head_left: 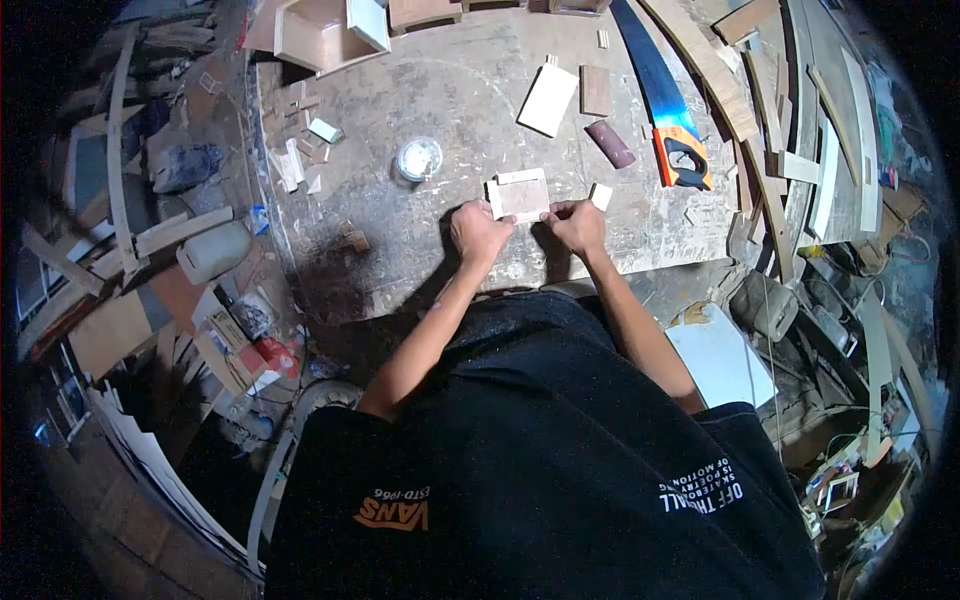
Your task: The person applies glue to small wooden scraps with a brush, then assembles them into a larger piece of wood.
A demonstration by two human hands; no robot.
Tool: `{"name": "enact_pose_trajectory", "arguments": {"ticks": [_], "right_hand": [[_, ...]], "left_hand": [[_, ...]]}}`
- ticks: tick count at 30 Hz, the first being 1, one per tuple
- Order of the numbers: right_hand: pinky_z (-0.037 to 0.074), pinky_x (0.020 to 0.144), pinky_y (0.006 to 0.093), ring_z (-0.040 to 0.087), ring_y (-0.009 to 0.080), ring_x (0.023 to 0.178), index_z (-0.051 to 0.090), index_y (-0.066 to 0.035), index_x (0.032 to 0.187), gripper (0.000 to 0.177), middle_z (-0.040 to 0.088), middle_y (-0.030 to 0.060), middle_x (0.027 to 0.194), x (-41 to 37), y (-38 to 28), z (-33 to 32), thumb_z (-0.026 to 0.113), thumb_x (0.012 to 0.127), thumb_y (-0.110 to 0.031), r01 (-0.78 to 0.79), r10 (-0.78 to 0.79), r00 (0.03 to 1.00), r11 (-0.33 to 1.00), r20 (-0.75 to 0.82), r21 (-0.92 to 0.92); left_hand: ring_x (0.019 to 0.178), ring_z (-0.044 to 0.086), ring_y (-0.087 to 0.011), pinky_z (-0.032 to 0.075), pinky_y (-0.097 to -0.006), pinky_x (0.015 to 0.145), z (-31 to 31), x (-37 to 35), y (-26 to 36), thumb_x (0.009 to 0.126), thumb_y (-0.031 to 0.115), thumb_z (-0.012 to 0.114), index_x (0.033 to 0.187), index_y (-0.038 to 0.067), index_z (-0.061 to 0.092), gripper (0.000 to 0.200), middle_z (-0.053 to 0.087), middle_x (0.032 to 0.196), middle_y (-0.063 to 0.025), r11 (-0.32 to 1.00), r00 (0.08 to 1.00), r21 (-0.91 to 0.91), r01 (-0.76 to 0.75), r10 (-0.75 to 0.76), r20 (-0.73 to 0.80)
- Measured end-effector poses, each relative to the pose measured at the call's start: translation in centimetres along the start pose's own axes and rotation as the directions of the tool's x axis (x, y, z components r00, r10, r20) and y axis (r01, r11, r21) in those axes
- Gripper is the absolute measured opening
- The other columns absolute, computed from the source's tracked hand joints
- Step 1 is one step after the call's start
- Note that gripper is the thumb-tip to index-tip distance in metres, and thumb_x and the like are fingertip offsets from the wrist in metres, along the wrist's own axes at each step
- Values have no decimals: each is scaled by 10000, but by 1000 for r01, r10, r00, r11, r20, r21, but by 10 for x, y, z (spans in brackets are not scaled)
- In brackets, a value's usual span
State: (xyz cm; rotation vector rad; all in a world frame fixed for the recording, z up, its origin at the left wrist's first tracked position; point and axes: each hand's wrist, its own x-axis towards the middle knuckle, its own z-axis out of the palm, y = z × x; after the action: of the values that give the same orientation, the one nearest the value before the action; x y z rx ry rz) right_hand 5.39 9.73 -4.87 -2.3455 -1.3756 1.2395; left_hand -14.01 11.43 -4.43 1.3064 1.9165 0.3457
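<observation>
A small wooden panel (522,199) with pale strips along its edges lies on the worktable in front of me. My left hand (480,233) grips its near left corner, fingers closed and thumb on the near edge. On the near right corner, my right hand (578,228) pinches the same panel with thumb and curled fingers. A small pale wood block (601,196) sits just beyond my right hand. To the left stands an open tub of white paste (419,159). A rolled piece of brown sandpaper (610,145) lies farther off on the right.
A hand saw (664,95) with an orange and black handle lies at the right. Near it are a pale board (548,99) and a brown block (595,91). Wood offcuts (290,165) litter the left side. An open wooden box (325,40) stands at the back; long strips (768,130) line the right edge.
</observation>
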Motion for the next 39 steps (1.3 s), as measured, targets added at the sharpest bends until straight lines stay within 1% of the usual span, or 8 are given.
{"name": "enact_pose_trajectory", "arguments": {"ticks": [10,13,24,29,32,35,36,39], "right_hand": [[562,819,414,721,328,912,797,-144,946,291,747,160,949,0,-9,-8,792,769,-375,-51,56,997,995,54,-86],[563,847,412,721,330,926,799,-139,937,283,744,174,958,0,-18,-14,796,750,-351,-65,72,996,993,61,-100],[565,879,416,704,336,1014,780,-98,944,312,730,197,1048,11,-17,-6,780,709,-302,-87,98,992,985,74,-147],[563,876,411,709,329,998,789,-109,960,354,733,198,1031,11,-14,-12,790,725,-372,-39,56,991,989,123,-139],[559,838,413,729,313,901,797,-127,970,367,751,165,939,17,-6,-14,789,751,-421,44,-24,990,988,138,-148],[556,840,417,726,328,900,793,-114,975,386,746,181,926,29,-1,-17,775,762,-436,65,-34,983,984,180,-168],[553,882,421,706,355,975,786,-99,967,382,728,220,1013,31,-4,-20,776,769,-425,28,5,981,985,193,-169],[556,865,426,706,369,950,787,-91,960,329,721,239,985,39,-3,-16,748,803,-377,58,-50,994,995,96,-81]], "left_hand": [[802,716,-368,556,-459,715,-17,-10,29,646,293,855,830,96,775,281,732,813,-170,985,997,159,68,-73,27],[750,719,-356,553,-446,678,-15,-12,29,586,321,905,792,42,739,385,724,767,-181,986,999,161,34,-27,-46],[752,722,-353,556,-446,666,-3,-6,23,592,303,890,766,31,741,355,724,766,-181,969,998,241,54,-43,-54],[753,728,-315,565,-399,687,-12,-1,13,628,302,894,810,34,755,353,736,784,-162,981,998,190,43,-50,34],[755,734,-266,564,-357,697,-7,9,-12,689,276,868,865,37,771,312,748,806,-147,998,997,64,0,-5,75],[753,732,-212,555,-320,694,-3,25,-43,753,232,823,913,37,780,256,758,830,-137,997,990,-49,-67,73,120],[752,730,-194,552,-309,691,-5,27,-44,774,216,806,928,37,781,238,761,838,-134,992,985,-81,-93,104,139],[740,720,-162,543,-290,685,-9,27,-47,809,190,772,941,41,784,199,765,856,-125,995,994,-60,-75,79,77]]}}
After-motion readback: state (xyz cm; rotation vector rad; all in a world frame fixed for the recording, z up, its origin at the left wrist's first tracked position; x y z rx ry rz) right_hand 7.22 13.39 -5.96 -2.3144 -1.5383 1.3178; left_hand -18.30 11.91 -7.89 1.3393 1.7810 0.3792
